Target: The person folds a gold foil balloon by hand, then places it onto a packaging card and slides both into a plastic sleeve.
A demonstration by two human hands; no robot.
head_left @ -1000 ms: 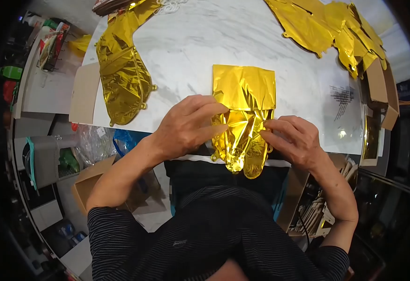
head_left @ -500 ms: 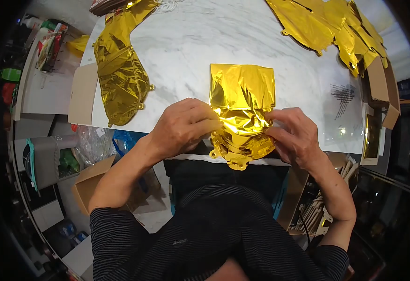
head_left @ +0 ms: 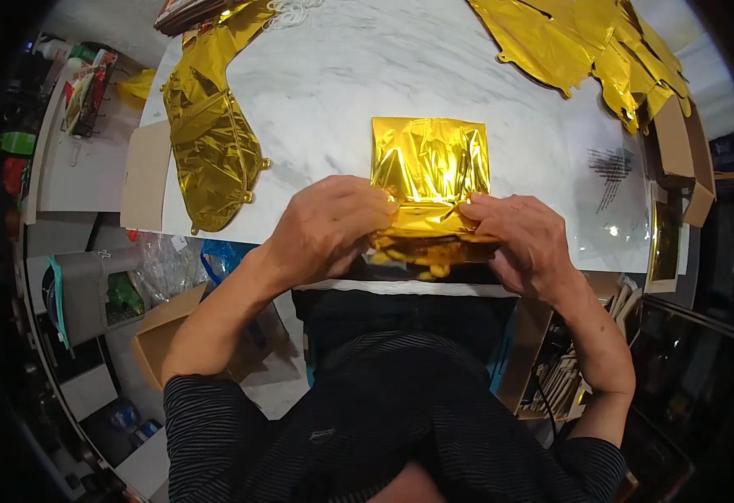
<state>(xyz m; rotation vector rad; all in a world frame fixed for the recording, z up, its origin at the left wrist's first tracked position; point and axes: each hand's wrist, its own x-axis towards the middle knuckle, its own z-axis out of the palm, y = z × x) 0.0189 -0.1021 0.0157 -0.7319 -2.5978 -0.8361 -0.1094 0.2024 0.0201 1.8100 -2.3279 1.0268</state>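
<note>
A gold foil balloon (head_left: 430,159), flat and partly folded into a squarish packet, lies at the near edge of the white marbled table (head_left: 325,101). My left hand (head_left: 333,222) grips its left side, thumb and fingers closed on the fold. On the opposite side my right hand (head_left: 522,239) pinches the same fold with its fingertips. Between the hands the foil is creased straight across. The balloon's near end, with small rounded tabs, hangs at the table edge and is blurred.
Another flat gold foil balloon (head_left: 212,155) lies at the left, and a pile of gold foil balloons (head_left: 581,42) at the far right. White string (head_left: 294,12) sits at the back. Cardboard boxes (head_left: 681,155) (head_left: 174,331) stand right and lower left.
Both hands have brought the near part of the foil up into a straighter fold. Less of the tabbed end now shows below the hands, and the upper panel looks smoother.
</note>
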